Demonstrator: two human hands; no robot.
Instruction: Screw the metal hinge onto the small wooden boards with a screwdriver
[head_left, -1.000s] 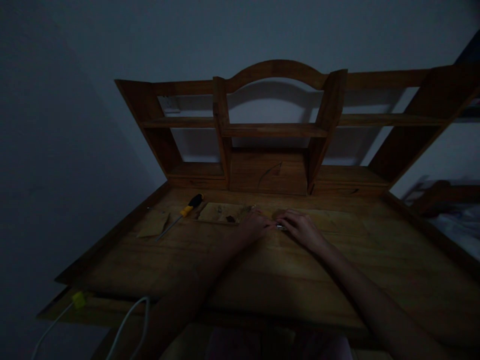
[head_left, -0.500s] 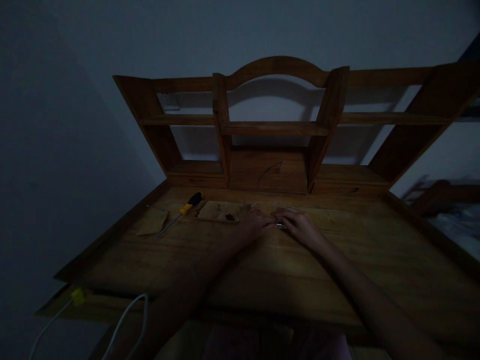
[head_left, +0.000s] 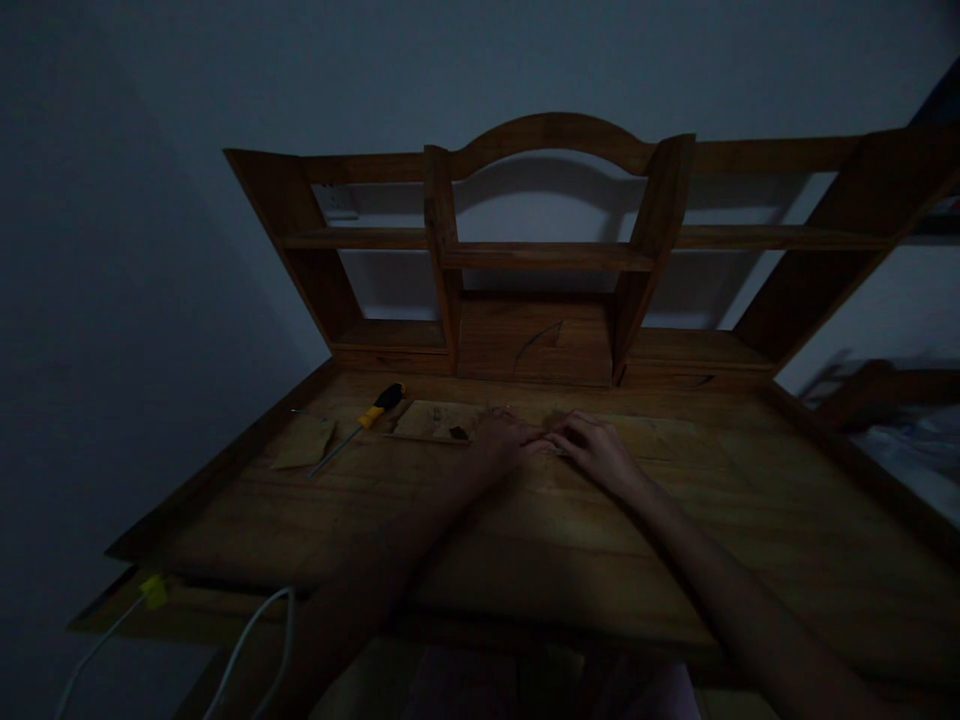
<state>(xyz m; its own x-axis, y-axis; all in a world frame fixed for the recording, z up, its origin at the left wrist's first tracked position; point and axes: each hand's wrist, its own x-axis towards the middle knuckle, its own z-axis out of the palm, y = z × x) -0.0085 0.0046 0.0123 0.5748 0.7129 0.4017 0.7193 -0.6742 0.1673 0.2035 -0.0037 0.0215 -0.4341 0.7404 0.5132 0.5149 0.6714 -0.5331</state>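
Observation:
Over the middle of the wooden desk, my left hand and my right hand meet fingertip to fingertip. Both have their fingers pinched around a small, pale, shiny piece; its kind is too small and dark to make out. Just left of my left hand lies a flat cardboard-like piece with a dark spot on it. Farther left, a screwdriver with a black and yellow handle points its shaft toward me.
A wooden shelf unit stands along the back of the desk. At the left lie a brown paper-like square and a thin metal rod. A white cable loops over the front left edge, near a yellow tag.
My fingers have shifted slightly around the small piece, which shows less of its shine now. The screwdriver and the other things on the desk stay in place.

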